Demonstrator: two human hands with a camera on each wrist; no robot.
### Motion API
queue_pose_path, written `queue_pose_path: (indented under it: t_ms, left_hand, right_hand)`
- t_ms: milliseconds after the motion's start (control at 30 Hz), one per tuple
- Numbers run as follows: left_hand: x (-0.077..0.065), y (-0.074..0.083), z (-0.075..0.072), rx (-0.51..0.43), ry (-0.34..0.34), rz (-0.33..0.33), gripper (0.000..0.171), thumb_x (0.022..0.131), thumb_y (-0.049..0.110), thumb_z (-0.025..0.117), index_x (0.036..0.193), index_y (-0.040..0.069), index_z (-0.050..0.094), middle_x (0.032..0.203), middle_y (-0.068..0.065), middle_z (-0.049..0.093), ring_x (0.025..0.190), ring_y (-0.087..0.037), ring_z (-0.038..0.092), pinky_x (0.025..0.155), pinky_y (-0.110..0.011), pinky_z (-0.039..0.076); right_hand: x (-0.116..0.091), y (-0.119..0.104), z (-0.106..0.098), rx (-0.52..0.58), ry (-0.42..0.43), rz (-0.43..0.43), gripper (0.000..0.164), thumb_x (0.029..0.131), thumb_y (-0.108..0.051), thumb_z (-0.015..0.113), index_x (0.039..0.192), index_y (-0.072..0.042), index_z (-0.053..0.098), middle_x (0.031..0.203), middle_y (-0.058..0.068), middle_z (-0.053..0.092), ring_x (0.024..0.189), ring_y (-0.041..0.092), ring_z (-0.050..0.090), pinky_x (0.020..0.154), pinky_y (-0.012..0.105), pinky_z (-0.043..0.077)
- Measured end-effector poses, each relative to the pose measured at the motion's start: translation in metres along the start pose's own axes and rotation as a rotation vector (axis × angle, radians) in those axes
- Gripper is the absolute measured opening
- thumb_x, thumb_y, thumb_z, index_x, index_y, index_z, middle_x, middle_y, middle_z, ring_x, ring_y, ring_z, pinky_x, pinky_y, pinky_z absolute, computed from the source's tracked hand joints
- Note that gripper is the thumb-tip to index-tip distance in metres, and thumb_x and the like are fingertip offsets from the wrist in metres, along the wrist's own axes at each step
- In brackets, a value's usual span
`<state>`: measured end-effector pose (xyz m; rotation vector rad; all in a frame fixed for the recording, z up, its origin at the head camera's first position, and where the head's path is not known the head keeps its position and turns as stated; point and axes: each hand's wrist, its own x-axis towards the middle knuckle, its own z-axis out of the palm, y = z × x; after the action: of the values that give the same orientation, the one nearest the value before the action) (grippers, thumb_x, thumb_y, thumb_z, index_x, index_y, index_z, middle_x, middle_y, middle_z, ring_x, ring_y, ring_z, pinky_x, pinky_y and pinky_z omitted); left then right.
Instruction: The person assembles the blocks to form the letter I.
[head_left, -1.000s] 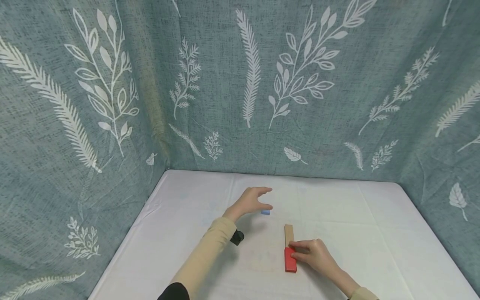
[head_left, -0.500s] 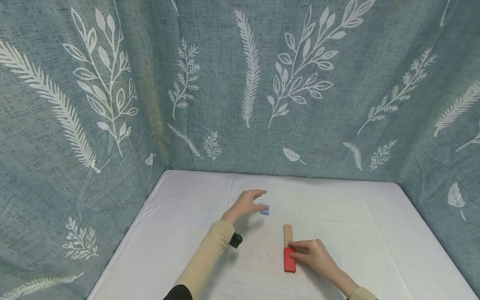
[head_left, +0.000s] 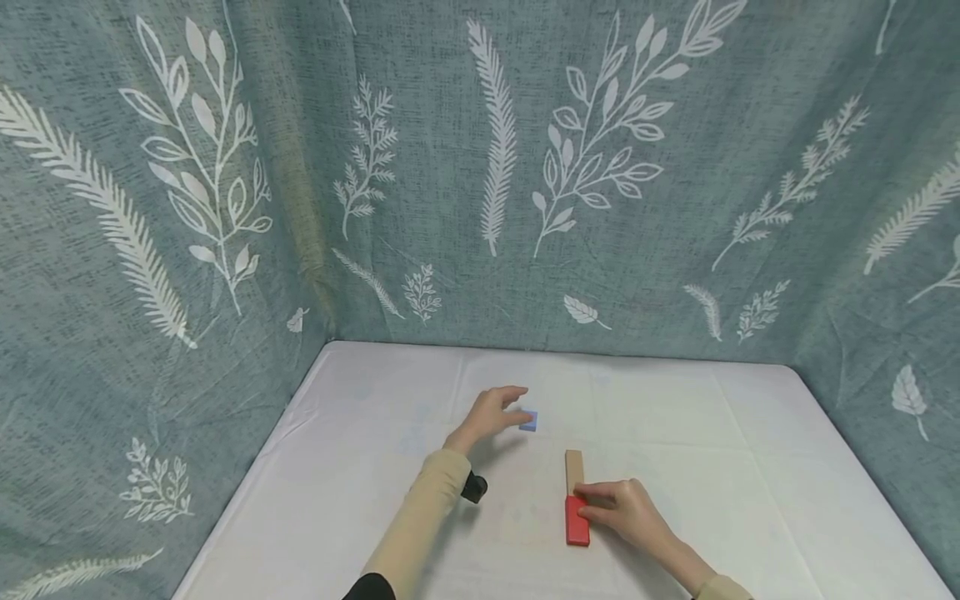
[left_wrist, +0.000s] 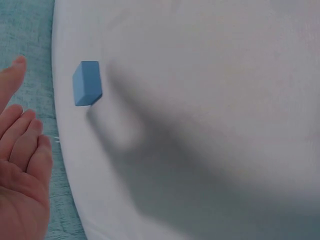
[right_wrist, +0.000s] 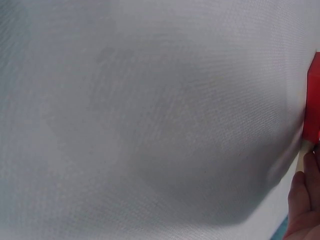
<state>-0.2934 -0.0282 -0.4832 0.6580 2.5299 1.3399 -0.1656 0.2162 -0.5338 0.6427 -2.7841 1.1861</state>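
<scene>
A small blue block [head_left: 529, 424] lies on the white-covered table, just beyond the thumb tip of my left hand [head_left: 487, 417]. That hand is raised over the cloth, thumb and fingers spread apart and holding nothing; in the left wrist view the blue block [left_wrist: 88, 83] stands away from the fingers [left_wrist: 30, 150]. Nearer to me, a red block [head_left: 577, 527] and a plain wooden block [head_left: 573, 468] lie end to end in a line. My right hand [head_left: 630, 515] holds the red block near the joint, thumb on its right side and fingertips at its far end.
White cloth covers the table [head_left: 690, 433]. A green-blue curtain with white leaf prints [head_left: 450, 183] hangs along the back and both sides. A black wrist camera [head_left: 474, 487] sits under my left wrist.
My left hand has drawn back a little toward me and to the left, uncovering more of the blue block. My right hand and the red and wooden blocks stay as they were.
</scene>
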Motion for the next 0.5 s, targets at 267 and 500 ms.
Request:
queue_pose_path:
  t_ms: [267, 500]
  left_hand:
    - [-0.004, -0.008, 0.010, -0.041, 0.020, -0.017, 0.049, 0.088, 0.015, 0.066, 0.131, -0.005, 0.052, 0.135, -0.022, 0.054, 0.126, -0.037, 0.050, 0.106, -0.044, 0.043]
    - [-0.004, -0.014, 0.014, -0.039, 0.047, 0.001, 0.046, 0.088, 0.012, 0.066, 0.128, -0.007, 0.054, 0.132, -0.023, 0.055, 0.125, -0.038, 0.051, 0.105, -0.045, 0.044]
  right_hand:
    - [0.000, 0.000, 0.000, 0.019, -0.030, 0.044, 0.033, 0.076, -0.017, 0.078, 0.105, -0.003, 0.073, 0.102, 0.005, 0.074, 0.099, 0.014, 0.069, 0.081, 0.024, 0.058]
    - [0.001, -0.002, -0.001, 0.020, -0.037, 0.062, 0.033, 0.075, -0.016, 0.078, 0.106, -0.004, 0.073, 0.102, 0.005, 0.074, 0.099, 0.016, 0.069, 0.081, 0.026, 0.058]
